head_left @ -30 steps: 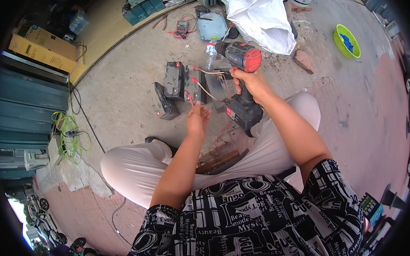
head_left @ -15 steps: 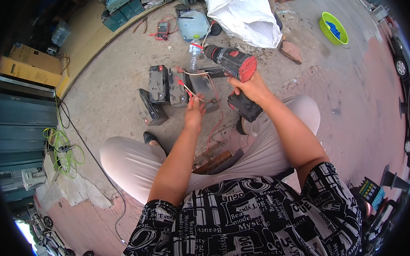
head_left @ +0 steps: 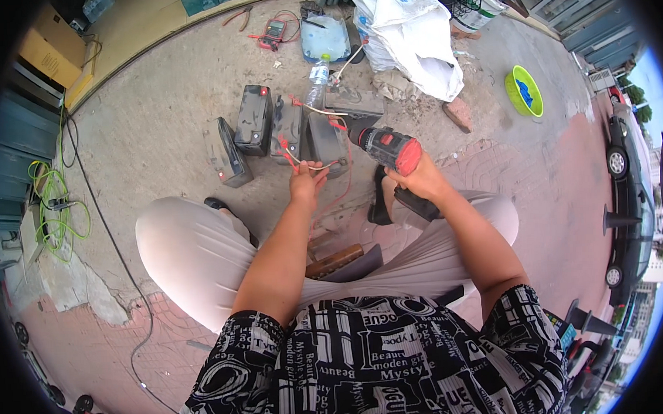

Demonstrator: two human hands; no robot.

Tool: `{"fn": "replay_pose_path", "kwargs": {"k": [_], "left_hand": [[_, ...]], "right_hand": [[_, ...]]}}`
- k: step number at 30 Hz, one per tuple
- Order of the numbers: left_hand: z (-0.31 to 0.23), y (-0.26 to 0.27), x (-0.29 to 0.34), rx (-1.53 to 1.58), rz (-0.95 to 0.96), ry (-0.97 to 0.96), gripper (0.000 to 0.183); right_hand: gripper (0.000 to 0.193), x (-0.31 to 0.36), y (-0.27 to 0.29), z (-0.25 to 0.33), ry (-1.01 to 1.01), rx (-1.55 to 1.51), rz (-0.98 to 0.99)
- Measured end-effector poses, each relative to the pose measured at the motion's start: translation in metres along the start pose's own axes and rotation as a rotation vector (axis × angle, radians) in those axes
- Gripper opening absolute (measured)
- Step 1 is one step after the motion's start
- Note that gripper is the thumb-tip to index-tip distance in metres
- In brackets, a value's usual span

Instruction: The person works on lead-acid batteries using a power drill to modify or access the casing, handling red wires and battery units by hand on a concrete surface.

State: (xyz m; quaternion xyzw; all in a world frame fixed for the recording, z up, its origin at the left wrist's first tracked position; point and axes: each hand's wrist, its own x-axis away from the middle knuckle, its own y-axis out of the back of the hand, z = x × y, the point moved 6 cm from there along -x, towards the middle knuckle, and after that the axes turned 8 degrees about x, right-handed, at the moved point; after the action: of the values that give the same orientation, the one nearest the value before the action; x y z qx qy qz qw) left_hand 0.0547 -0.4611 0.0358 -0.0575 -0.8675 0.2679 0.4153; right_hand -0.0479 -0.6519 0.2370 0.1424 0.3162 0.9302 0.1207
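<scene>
Several black box-shaped batteries stand and lie on the concrete: a tilted one [head_left: 228,154] at the left, upright ones [head_left: 254,120] beside it, and one lying [head_left: 356,102] at the back. Red-and-pale wires run between their terminals. My left hand [head_left: 306,183] is at the near edge of the batteries, its fingertips closed on a short wire [head_left: 292,154] with red ends. In my right hand [head_left: 423,179] I grip a red-and-black cordless drill [head_left: 386,147]. Its front end points left, close to a red wire end above the right-hand battery; whether they touch I cannot tell.
A plastic bottle [head_left: 317,82] stands behind the batteries. Farther back lie a multimeter [head_left: 271,36], pliers [head_left: 237,19], a bluish tray [head_left: 324,38] and a white sack [head_left: 413,40]. A green basin [head_left: 519,73] and a brick [head_left: 458,117] are to the right; a cable [head_left: 118,238] crosses the left.
The drill has come nearer to me, from beside the bottle to above the right-hand battery. My left hand stays at the short wire. The view has swung to the right.
</scene>
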Motion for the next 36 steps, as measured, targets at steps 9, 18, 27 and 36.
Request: {"fn": "replay_pose_path", "kwargs": {"k": [9,18,27,36], "left_hand": [[0.004,0.002,-0.004,0.030,-0.015,0.022,0.024],[0.007,0.006,-0.017,0.146,-0.044,0.066,0.023],[0.008,0.007,-0.018,0.142,-0.050,0.062,0.022],[0.010,0.010,-0.021,0.138,-0.059,0.062,0.023]], "right_hand": [[0.020,-0.004,-0.009,0.010,-0.359,0.056,0.150],[0.025,0.000,-0.025,0.004,-0.489,0.089,0.235],[0.024,-0.004,-0.036,-0.009,-0.572,0.040,0.198],[0.025,-0.007,-0.037,-0.021,-0.557,0.011,0.200]]}}
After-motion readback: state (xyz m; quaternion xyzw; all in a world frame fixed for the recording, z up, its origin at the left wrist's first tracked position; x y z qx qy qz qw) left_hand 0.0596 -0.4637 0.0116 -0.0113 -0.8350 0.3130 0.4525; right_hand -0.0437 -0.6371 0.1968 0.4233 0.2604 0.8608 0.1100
